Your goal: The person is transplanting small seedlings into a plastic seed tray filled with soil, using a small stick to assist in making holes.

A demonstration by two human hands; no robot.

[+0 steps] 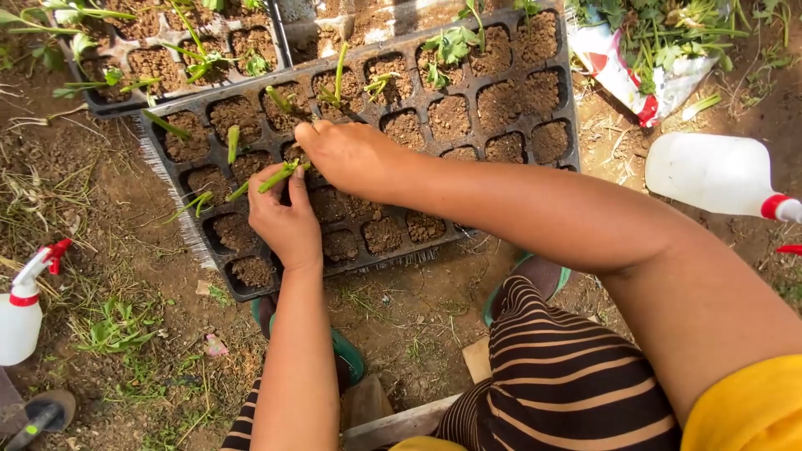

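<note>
Bare garden soil lies under our black seedling tray [535,58], whose cells are packed with dirt. Our left hand [288,219] has its fingers closed on a green cutting [280,175], long axis running lower left to upper right toward our right hand [351,154], whose fingers curl, touching its upper end; white spray bottles [714,174] sit well apart

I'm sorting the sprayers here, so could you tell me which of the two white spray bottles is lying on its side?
The white spray bottle at the right edge lies on its side on the soil, red collar pointing right. The other spray bottle, at the left edge, stands upright with its red trigger on top.
</note>
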